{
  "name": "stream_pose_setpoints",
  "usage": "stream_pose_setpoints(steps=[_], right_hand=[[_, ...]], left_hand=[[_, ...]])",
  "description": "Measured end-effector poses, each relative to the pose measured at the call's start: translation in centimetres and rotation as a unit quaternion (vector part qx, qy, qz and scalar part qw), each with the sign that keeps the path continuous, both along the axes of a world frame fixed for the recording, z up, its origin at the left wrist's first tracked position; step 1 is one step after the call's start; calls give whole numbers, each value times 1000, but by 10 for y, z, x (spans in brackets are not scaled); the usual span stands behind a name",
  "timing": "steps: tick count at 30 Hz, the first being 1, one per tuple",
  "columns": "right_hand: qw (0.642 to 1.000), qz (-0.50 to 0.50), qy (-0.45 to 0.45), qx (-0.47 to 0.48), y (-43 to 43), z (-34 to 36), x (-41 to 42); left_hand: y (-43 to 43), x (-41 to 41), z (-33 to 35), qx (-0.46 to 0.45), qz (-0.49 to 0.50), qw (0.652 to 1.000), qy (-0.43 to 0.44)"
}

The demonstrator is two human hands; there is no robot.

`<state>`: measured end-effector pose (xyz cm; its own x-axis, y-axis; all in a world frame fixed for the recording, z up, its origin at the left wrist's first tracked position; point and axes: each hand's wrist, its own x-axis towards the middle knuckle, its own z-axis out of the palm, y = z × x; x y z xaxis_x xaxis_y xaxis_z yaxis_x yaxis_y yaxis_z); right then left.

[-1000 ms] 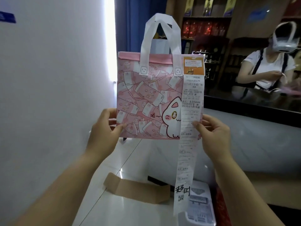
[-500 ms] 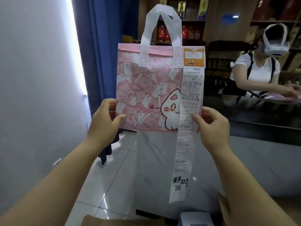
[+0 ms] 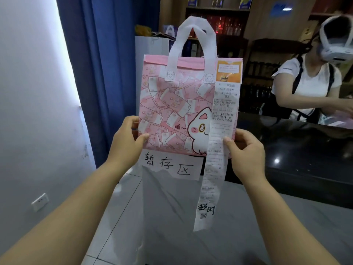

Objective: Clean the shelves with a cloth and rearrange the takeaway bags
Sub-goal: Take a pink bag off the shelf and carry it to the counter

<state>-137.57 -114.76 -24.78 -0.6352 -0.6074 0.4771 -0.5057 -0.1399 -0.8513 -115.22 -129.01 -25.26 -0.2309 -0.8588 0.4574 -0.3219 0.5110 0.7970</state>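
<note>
Hands: the left hand [image 3: 128,142] and right hand [image 3: 246,150], each clamped on a lower corner of the pink bag [image 3: 172,111], hold it upright in the air in front of the camera.

Risk: the bag is carried by its bottom corners alone, with the handles [image 3: 210,50] standing free above. A slackened pinch on either side would probably let it tip or drop. Whether anything is inside cannot be told. The long receipt [image 3: 211,178] hangs from an orange sticker [image 3: 228,70] at the bag's top right corner, passes under the right thumb and trails well below the bag. A tug from that thumb, or the loose tail catching on an edge when the bag is set down, could tear the receipt or peel it off.

Pose: both forearms reach forward and up, well apart. The left thumb lies on the printed face with the fingers behind. The right thumb presses the receipt against that face, fingers curled behind.

Just below the bag, a handwritten paper sign [image 3: 172,167] is stuck on a grey surface. To the right runs a dark tabletop [image 3: 305,142], where a second person [image 3: 305,83] works. A blue curtain [image 3: 110,73] and shelves [image 3: 217,9] lie beyond.
</note>
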Motion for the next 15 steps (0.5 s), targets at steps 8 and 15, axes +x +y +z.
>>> stream_pose_setpoints(steps=[8, 15], right_hand=[[1000, -12, -8, 26, -35, -4, -3], [999, -24, -5, 43, -42, -1, 1]], left_hand=[[-41, -11, 1, 26, 0, 1000, -15], [-52, -12, -1, 45, -12, 999, -8]])
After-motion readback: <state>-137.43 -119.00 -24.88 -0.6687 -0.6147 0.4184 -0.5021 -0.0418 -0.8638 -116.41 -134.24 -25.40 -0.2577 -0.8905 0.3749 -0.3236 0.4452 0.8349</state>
